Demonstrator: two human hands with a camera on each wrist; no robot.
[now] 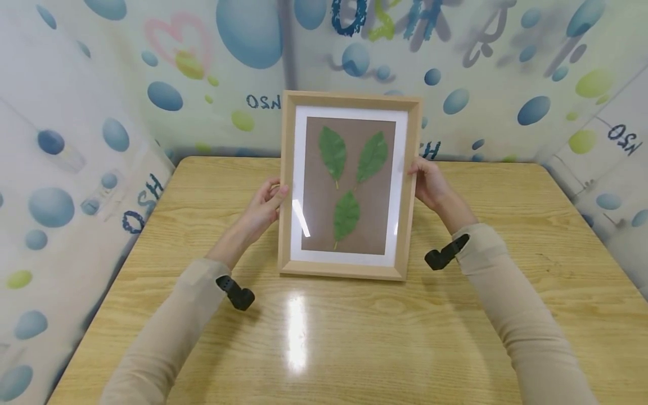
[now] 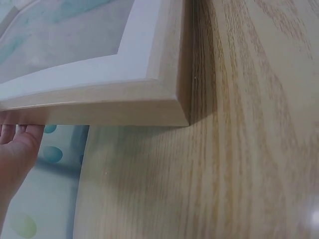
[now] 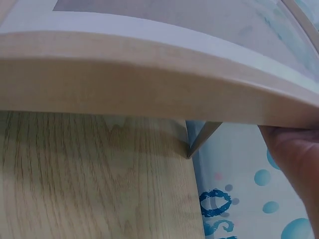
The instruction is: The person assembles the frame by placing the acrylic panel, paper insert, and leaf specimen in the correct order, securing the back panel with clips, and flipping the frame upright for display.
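Observation:
A light wooden picture frame (image 1: pixel 349 270) stands leaning back on the table, its lower edge at the tabletop. Behind the glare on its front, a white mat (image 1: pixel 344 258) borders a brown backing (image 1: pixel 316 202) with three green leaves (image 1: pixel 346 215), two above and one below. My left hand (image 1: pixel 263 205) grips the left side of the frame, thumb toward the front. On the opposite side, slightly higher, my right hand (image 1: pixel 430 183) holds the right edge; most of its fingers are hidden behind. A slanted support leg (image 3: pixel 203 139) shows behind the frame in the right wrist view.
The wooden table (image 1: pixel 202 337) has a bright light reflection in front of the frame. A patterned wall covering (image 1: pixel 243 73) with blue and green ovals and lettering rises along the back and sides. Black wrist cameras (image 1: pixel 238 293) sit on both sleeves.

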